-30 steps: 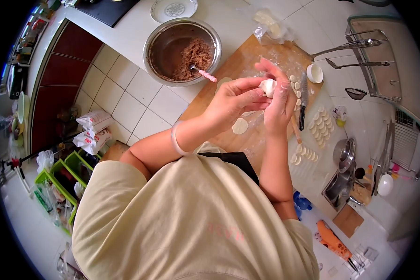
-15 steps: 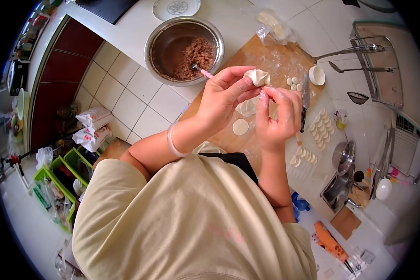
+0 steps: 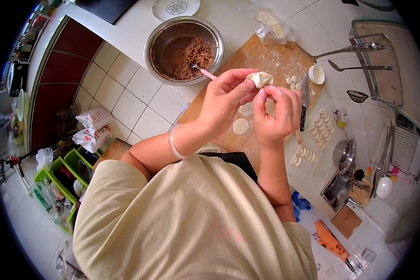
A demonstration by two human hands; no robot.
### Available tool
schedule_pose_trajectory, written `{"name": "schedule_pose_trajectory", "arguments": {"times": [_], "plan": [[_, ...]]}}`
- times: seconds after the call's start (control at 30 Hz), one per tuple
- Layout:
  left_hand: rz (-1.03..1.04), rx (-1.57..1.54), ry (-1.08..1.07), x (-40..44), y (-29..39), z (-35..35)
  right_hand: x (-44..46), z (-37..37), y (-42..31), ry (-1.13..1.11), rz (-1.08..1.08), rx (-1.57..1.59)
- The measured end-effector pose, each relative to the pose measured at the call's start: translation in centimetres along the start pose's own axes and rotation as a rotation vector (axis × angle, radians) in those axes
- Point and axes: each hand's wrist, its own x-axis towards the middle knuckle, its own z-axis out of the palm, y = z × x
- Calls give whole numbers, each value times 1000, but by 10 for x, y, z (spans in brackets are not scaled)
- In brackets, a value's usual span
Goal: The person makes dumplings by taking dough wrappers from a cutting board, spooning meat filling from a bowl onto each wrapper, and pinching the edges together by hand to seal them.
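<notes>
Between thumb and fingers, my left hand [image 3: 226,98] grips a folded white dumpling [image 3: 260,79] above the wooden board [image 3: 261,53]. The fingertips of my right hand [image 3: 281,112] pinch the dumpling's near right edge. Beneath the hands, a round dough wrapper [image 3: 240,126] lies on the floured board, with another partly hidden behind the fingers. Small dough pieces [image 3: 294,82] sit to the right, beside a knife [image 3: 304,100]. At the upper left stands a metal bowl [image 3: 149,51] of brown filling [image 3: 197,53], a pink-handled spoon [image 3: 207,74] in it.
Rows of dumplings [image 3: 322,128] lie right of the board. A small white bowl [image 3: 316,74], a plastic bag of dough [image 3: 275,28] and a patterned plate [image 3: 176,8] are around it. Farther right are ladles [image 3: 359,48] and metal bowls [image 3: 344,156]; green baskets [image 3: 63,175] stand at left.
The dumpling, earlier cupped between both hands, now shows more openly at the fingertips. My right hand has turned and lowered, uncovering the knife and dough pieces. Over the last half second both hands shifted slightly.
</notes>
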Motion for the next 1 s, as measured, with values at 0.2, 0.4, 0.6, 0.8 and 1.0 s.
{"name": "schedule_pose_trajectory", "arguments": {"times": [0.2,0.4,0.6,0.8,1.0], "plan": [[-13,12,19,-2,0,0,-3,1,-6,-3,70,-1],[-23,-35,32,-2,0,1,-4,1,-6,2,74,-9],[-45,-30,38,-3,2,2,-3,0,-7,-21,125,37],[-58,-29,35,-3,2,3,-4,0,-4,-21,135,63],[-56,-63,31,-2,1,3,-4,2,-2,2,103,50]]}}
